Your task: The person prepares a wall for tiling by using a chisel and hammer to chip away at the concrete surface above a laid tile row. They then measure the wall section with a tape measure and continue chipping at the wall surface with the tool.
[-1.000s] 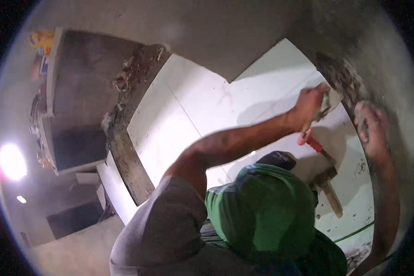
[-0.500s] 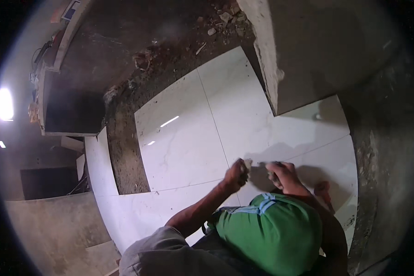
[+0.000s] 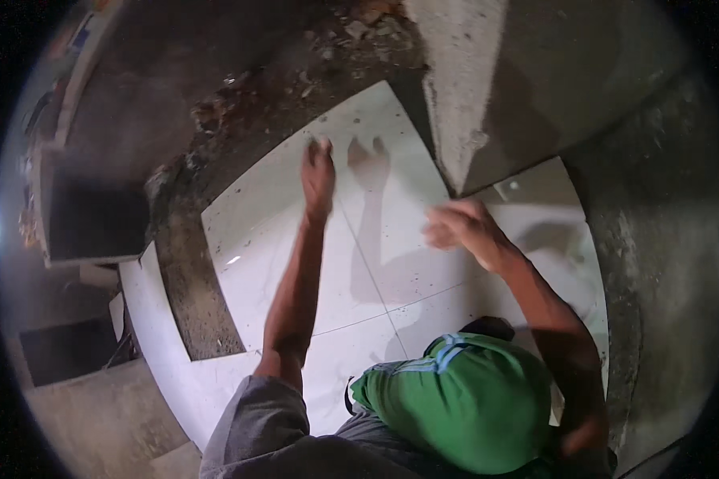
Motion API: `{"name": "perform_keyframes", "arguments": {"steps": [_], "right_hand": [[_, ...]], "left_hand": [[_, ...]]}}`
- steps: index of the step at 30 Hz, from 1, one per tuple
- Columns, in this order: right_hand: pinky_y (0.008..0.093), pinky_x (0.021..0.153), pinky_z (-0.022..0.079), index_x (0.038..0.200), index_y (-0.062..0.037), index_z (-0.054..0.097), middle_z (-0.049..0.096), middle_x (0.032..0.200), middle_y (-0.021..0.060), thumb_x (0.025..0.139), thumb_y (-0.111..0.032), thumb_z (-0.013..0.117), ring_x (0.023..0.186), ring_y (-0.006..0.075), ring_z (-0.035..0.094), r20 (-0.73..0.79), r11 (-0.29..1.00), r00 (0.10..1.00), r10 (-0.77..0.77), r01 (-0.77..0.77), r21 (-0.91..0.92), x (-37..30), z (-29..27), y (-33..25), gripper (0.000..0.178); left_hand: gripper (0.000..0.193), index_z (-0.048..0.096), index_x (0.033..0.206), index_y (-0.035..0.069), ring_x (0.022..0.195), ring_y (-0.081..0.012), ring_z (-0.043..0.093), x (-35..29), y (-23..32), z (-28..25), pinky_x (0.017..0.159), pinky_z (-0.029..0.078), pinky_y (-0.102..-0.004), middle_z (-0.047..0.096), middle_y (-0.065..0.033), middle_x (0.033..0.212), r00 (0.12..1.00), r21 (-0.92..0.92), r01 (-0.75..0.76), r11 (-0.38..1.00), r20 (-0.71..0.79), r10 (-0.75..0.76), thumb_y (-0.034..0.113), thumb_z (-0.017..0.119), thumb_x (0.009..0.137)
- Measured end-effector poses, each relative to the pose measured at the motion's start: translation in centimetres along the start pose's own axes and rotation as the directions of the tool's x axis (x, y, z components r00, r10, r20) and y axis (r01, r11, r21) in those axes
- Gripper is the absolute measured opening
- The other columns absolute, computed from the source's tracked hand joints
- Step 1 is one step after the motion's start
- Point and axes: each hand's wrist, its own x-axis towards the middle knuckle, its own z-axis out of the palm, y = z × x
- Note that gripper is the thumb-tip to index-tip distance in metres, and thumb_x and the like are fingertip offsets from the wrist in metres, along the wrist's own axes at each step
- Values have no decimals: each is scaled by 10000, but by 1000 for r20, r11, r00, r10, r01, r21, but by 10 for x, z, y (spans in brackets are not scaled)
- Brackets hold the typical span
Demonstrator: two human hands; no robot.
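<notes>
My left hand (image 3: 318,177) reaches out over the far white floor tile (image 3: 264,215), its fingers parted with nothing visible between them. The shadow it casts on the tile also shows spread fingers. Nearer the concrete corner, my right hand (image 3: 461,230) hovers above the tiles, its fingers smeared by motion, so I cannot make out whether it holds anything. Small dark crumbs are scattered on the tiles, and thin joints run between them. Green cloth with light-blue stripes (image 3: 463,407) covers my bent leg in front.
A rough concrete wall edge (image 3: 455,104) juts down to the tiles. Rubble (image 3: 367,32) and bare dirt lie beyond them. A strip of exposed ground (image 3: 200,295) separates the main tiles from a narrow white tile run (image 3: 156,319) on the left. Grey floor borders the right side.
Both hands were close together above the near tile joint, with fingers curled. The left has moved far forward and left and opened; the right has moved forward. The view has shifted slightly.
</notes>
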Motion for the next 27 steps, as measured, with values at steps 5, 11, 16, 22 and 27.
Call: {"name": "perform_keyframes", "arguments": {"steps": [5, 11, 16, 22, 27], "right_hand": [[303, 594, 501, 735, -6, 647, 629, 642, 34, 991, -269, 610, 599, 115, 603, -534, 933, 837, -118, -91, -349, -129, -159, 139, 369], [338, 598, 455, 910, -5, 671, 541, 631, 59, 916, -133, 681, 619, 122, 520, -688, 716, 581, -435, -240, -656, -226, -280, 185, 128], [474, 863, 577, 1224, -19, 653, 695, 1119, 217, 953, -291, 657, 995, 348, 704, -861, 622, 182, -475, -623, -475, -244, -279, 241, 383], [507, 1082, 448, 1367, -98, 596, 531, 1443, 187, 937, -223, 584, 1320, 399, 487, -551, 304, 331, -766, -569, -764, -189, -294, 222, 448], [570, 1162, 345, 1401, -58, 534, 451, 1521, 146, 1021, -276, 493, 1390, 423, 431, -668, 400, 336, -664, -595, -697, -173, -377, 226, 440]], "left_hand": [[737, 398, 1474, -102, 1436, -487, 359, -129, -104, 82, 1184, 321, -511, 399, -336, 1517, 961, 647, -244, 723, 60, 271, 357, 663, 962], [841, 322, 1574, 2, 1533, -424, 229, -176, -169, 122, 1221, 212, -574, 252, -250, 1655, 924, 919, -262, 296, 150, 352, 515, 600, 968], [779, 297, 1614, 129, 1558, -403, 181, -195, -129, 183, 1222, 177, -623, 230, -159, 1692, 848, 701, -529, 478, 459, 264, 544, 519, 993], [668, 341, 1588, 90, 1558, -375, 189, -229, -135, 218, 1240, 169, -549, 269, -152, 1677, 784, 721, -621, 308, 558, 272, 408, 502, 1023], [668, 360, 1573, 71, 1546, -370, 220, -237, -123, 236, 1224, 193, -547, 278, -147, 1673, 836, 790, -548, 274, 509, 204, 420, 485, 1018]]}}
